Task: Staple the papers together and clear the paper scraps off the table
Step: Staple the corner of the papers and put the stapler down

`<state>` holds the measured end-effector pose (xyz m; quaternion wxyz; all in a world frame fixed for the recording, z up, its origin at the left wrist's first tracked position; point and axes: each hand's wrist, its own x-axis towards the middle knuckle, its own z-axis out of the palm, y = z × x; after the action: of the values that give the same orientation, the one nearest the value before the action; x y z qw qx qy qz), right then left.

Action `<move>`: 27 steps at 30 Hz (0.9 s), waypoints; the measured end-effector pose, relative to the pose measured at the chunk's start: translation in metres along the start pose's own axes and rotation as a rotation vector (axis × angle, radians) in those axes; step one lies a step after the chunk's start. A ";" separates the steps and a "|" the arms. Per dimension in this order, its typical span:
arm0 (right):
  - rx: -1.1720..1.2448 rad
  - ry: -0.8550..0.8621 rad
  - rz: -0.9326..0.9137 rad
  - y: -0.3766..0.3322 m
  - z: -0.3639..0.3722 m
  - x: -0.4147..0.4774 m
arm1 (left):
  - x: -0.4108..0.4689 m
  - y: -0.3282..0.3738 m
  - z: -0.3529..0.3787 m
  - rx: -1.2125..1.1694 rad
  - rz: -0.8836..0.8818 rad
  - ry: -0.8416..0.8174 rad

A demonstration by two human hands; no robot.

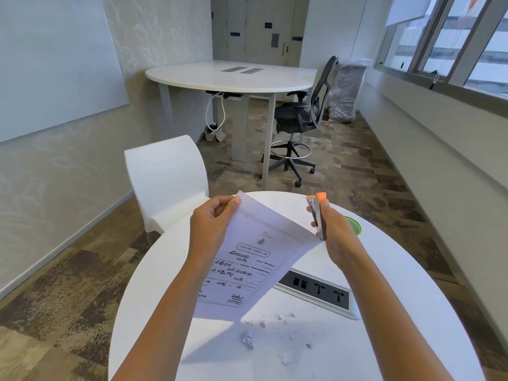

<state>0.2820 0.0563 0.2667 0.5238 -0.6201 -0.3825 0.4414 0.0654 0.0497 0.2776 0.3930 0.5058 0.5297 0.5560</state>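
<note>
My left hand grips the left edge of the printed papers and holds them tilted above the round white table. My right hand holds an orange and silver stapler, orange end up. The stapler's lower end touches the right corner of the papers. Several small paper scraps lie scattered on the table in front of me, with one crumpled bit the largest.
A power socket panel is set into the table under the papers. A green round object sits behind my right hand. A white chair stands at the table's far left; a second table and an office chair are beyond.
</note>
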 end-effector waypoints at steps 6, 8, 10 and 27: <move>-0.084 0.077 0.028 0.066 -0.034 0.052 | 0.017 -0.010 0.008 -0.057 -0.045 0.030; -0.143 0.113 0.054 0.089 -0.045 0.066 | 0.022 -0.012 0.011 -0.084 -0.073 0.035; -0.228 0.155 0.065 0.111 -0.054 0.077 | 0.028 -0.015 0.015 -0.112 -0.102 0.035; -1.119 0.029 -0.015 0.206 -0.086 0.105 | 0.050 -0.027 0.031 -0.164 -0.185 0.013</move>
<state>0.3992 0.0954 0.0531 0.1232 -0.8067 -0.5557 0.1588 0.0840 0.1075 0.2557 0.4794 0.4172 0.5293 0.5621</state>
